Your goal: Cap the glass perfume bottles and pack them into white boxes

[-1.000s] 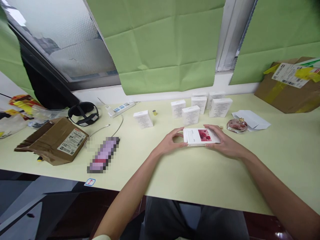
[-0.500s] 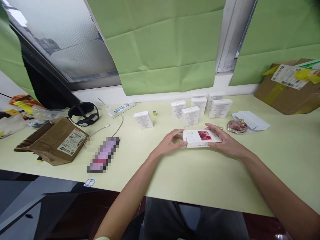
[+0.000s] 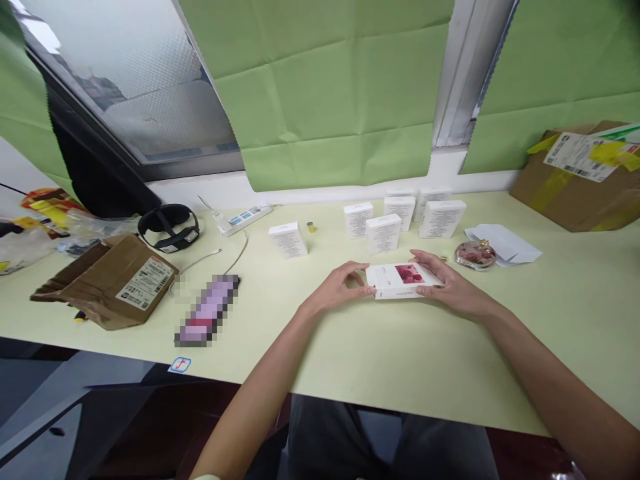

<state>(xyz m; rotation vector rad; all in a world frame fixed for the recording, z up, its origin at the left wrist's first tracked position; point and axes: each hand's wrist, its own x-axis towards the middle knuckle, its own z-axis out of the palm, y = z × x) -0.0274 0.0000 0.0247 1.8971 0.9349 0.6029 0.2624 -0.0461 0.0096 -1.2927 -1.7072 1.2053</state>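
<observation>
A flat white box (image 3: pixel 387 280) with a red flower picture on top lies between my two hands, just above or on the table. My left hand (image 3: pixel 340 287) grips its left end, thumb at the near corner and fingers at the far corner. At the other end, my right hand (image 3: pixel 453 287) clasps the box with its thumb on the near side and fingers along the far edge. Behind it stand several upright white boxes (image 3: pixel 383 235) with small print. To the right of my right hand is a round clear bottle (image 3: pixel 475 255) with a gold top.
White paper (image 3: pixel 505 241) lies by the bottle, near a brown carton (image 3: pixel 575 183). A single white box (image 3: pixel 289 241) and a small gold cap (image 3: pixel 311 227) stand further left. Beyond are a phone (image 3: pixel 209 310), a power strip (image 3: pixel 247 219), a black headset (image 3: pixel 170 228) and an open carton (image 3: pixel 110 283).
The view has shifted very slightly. Both hands keep their hold on the white box, which has tilted a little, its right end now slightly higher.
</observation>
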